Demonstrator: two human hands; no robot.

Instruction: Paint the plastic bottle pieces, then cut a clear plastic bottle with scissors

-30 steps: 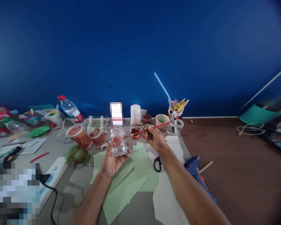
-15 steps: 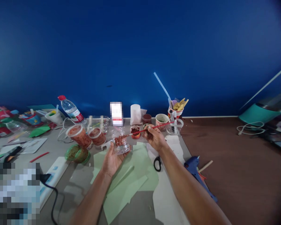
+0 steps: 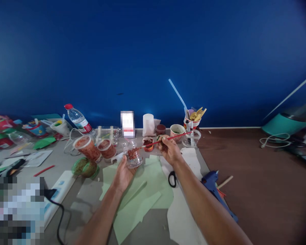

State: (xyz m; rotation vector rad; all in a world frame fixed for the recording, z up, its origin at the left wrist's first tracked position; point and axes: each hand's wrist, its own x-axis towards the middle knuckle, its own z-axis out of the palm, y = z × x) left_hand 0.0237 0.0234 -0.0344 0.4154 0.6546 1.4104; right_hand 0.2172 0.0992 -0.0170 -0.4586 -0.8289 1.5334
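Can see, at left on the grey counter (image 3: 153, 224), a red-capped clear plastic bottle (image 3: 76, 117), label (image 3: 85, 127) too small to read, then two brown-smeared round plastic tubs (image 3: 88, 149). Gripping in left hand (image 3: 124, 174), with fingers wrapped round, a clear ridged plastic container (image 3: 135, 160) streaked red-brown, leaning further than a second ago. Crossing before a small orange paint pot (image 3: 148, 149), pinching a slim red paintbrush (image 3: 154, 144) in right hand's (image 3: 170, 149) nearly closed fingers. Can spot a blue plastic glue gun (image 3: 212, 182) further right.

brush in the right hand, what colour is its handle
The brush handle is red, best seen in the head view.
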